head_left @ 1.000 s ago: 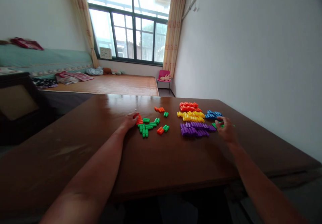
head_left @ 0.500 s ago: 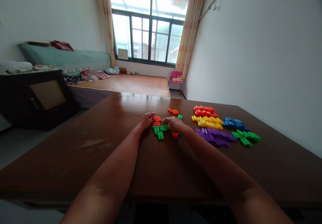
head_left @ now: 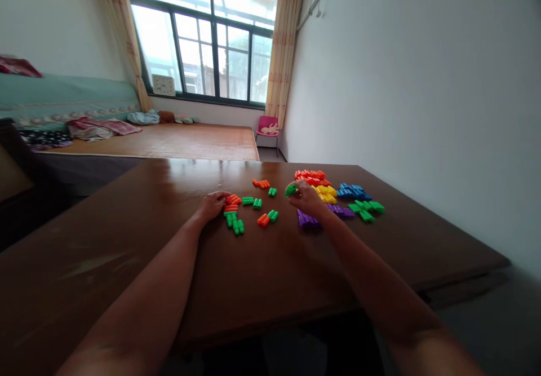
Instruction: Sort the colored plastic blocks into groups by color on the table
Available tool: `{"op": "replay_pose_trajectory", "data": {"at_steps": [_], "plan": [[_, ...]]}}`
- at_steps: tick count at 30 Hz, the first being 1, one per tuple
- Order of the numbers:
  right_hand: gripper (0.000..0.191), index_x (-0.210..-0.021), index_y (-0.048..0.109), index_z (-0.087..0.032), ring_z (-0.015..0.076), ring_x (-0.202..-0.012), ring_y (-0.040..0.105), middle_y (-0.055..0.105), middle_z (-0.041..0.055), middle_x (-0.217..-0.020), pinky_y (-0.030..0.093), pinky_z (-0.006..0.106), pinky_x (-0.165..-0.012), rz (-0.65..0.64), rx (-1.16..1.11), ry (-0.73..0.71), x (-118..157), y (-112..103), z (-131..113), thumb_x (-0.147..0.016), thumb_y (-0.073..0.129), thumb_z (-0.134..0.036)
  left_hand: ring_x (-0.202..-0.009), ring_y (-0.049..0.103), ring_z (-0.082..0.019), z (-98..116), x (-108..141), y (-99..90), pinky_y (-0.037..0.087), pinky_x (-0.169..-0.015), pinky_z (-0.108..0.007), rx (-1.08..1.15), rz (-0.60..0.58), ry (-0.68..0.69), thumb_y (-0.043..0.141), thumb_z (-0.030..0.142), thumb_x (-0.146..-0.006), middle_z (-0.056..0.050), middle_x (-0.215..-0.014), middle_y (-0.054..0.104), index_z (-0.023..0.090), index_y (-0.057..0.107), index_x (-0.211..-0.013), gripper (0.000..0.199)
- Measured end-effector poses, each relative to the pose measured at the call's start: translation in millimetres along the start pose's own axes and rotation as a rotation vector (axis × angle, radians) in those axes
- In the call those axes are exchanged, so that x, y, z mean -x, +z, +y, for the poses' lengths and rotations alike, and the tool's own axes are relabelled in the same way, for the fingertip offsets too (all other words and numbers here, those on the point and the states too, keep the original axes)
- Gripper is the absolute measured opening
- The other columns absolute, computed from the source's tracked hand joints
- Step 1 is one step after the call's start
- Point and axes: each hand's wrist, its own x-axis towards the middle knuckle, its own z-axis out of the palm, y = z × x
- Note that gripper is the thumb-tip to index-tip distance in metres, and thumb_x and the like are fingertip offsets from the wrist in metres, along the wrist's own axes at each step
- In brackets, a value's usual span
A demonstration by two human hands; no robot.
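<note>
My right hand (head_left: 307, 197) is raised over the table, its fingers pinching a green plastic toy block (head_left: 291, 190) made of short joined tubes. My left hand (head_left: 211, 206) rests on the tabletop with its fingers apart, their tips against the left side of some orange blocks (head_left: 232, 200). Just in front of these lie green blocks (head_left: 235, 224). Between the hands are loose green blocks (head_left: 252, 202), a small green block (head_left: 273, 192) and an orange-and-green pair (head_left: 267, 218). Farther back is an orange block row (head_left: 261, 183).
Sorted blocks lie on the brown table (head_left: 236, 286) at right: red (head_left: 310, 175), yellow (head_left: 325, 194), purple (head_left: 308, 219), blue (head_left: 354, 191) and green (head_left: 367, 209). The right hand partly covers the yellow and purple ones. A bed (head_left: 190, 141) and a pink chair (head_left: 267, 123) stand beyond.
My right hand has moved right and up from the middle blocks, carrying a green block. My left hand stays by the orange blocks. The view has turned right.
</note>
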Motion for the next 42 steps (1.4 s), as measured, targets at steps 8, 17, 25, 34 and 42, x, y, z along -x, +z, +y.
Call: {"op": "replay_pose_trajectory", "data": {"at_steps": [8, 17, 25, 34, 42], "plan": [[0.021, -0.090, 0.060, -0.018, 0.0147, -0.067, 0.054, 0.062, 0.0007, -0.075, 0.042, 0.026, -0.064, -0.030, 0.137, 0.263, 34.9, -41.6, 40.3, -0.081, 0.058, -0.037, -0.090, 0.070, -0.022, 8.1, -0.4, -3.3, 0.054, -0.087, -0.032, -0.083, 0.002, -0.020, 0.047, 0.024, -0.079, -0.006, -0.099, 0.076, 0.016, 0.075, -0.103, 0.038], [0.038, -0.115, 0.063, -0.025, 0.0207, -0.090, 0.066, 0.072, 0.0057, -0.101, 0.046, 0.025, -0.073, -0.502, 0.216, -0.028, -9.4, 49.8, -50.5, -0.079, 0.068, -0.037, -0.100, 0.065, -0.021, 21.7, 10.5, -2.1, 0.055, -0.087, -0.032, 0.033, 0.111, 0.181, 0.052, 0.030, -0.083, -0.005, -0.104, 0.074, 0.022, 0.075, -0.098, 0.029], [0.044, -0.126, 0.059, -0.018, 0.0253, -0.108, 0.064, 0.067, 0.0142, -0.121, 0.048, 0.029, -0.083, -0.481, 0.284, -0.079, -30.9, 73.6, -70.1, -0.083, 0.064, -0.026, -0.088, 0.067, -0.018, 66.5, 18.2, 9.0, 0.056, -0.075, -0.027, 0.347, -0.076, 0.369, 0.064, 0.043, -0.079, -0.007, -0.101, 0.072, 0.019, 0.075, -0.102, 0.035], [0.028, -0.097, 0.066, -0.020, 0.0178, -0.077, 0.066, 0.071, 0.0046, -0.089, 0.051, 0.030, -0.073, 0.097, -0.089, 0.210, 16.3, -18.3, 19.7, -0.082, 0.064, -0.043, -0.082, 0.071, -0.023, 21.5, 5.2, -8.7, 0.056, -0.073, -0.030, 0.278, 0.131, -0.016, 0.062, 0.055, -0.074, -0.007, -0.089, 0.076, 0.017, 0.074, -0.097, 0.045], [0.035, -0.084, 0.062, -0.016, 0.0236, -0.076, 0.064, 0.070, 0.0142, -0.086, 0.050, 0.036, -0.071, 0.754, 0.160, 0.821, 138.9, -130.3, 208.0, -0.074, 0.060, -0.050, -0.088, 0.071, -0.024, 12.1, 4.4, -10.7, 0.056, -0.074, -0.028, 0.111, 0.167, -0.126, 0.059, 0.049, -0.075, -0.005, -0.092, 0.077, 0.019, 0.074, -0.095, 0.040]]}}
